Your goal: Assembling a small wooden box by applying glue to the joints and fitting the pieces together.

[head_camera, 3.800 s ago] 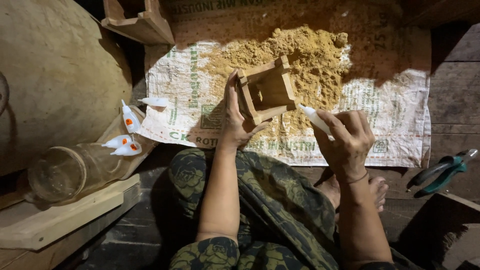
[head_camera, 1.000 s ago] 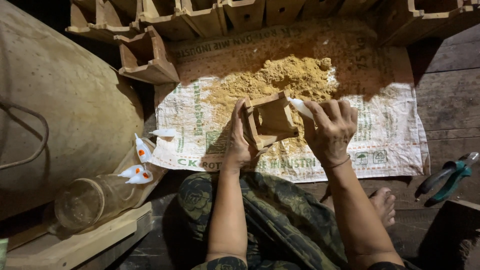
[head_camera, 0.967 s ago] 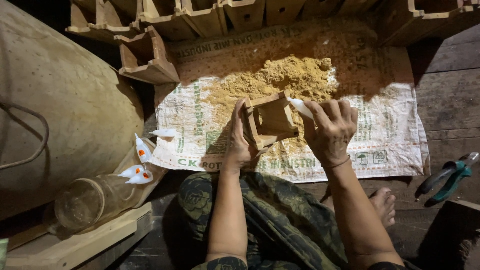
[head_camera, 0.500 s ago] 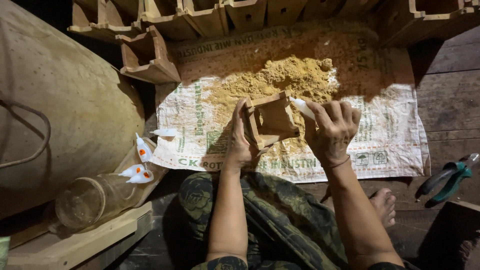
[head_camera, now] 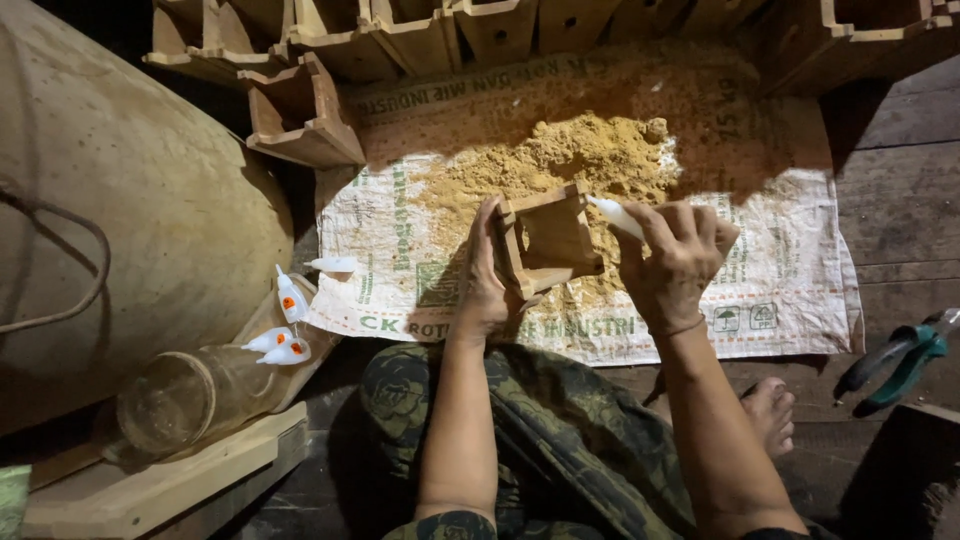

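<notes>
The small wooden box (head_camera: pixel 548 240) is shown in pale tan, with a darker brown inside. The sawdust heap (head_camera: pixel 560 165) is coloured yellow-ochre. The woven sack (head_camera: pixel 770 270) is white, printed with green lettering and edged with thin red stripes. The small bottles (head_camera: pixel 285 325) are white with orange marks. The trousers (head_camera: pixel 560 440) are patterned in dark green and olive camouflage. The pliers (head_camera: pixel 900 355) are fitted with teal handles. The glass jar (head_camera: pixel 190 395) is clear with a brownish tint.
</notes>
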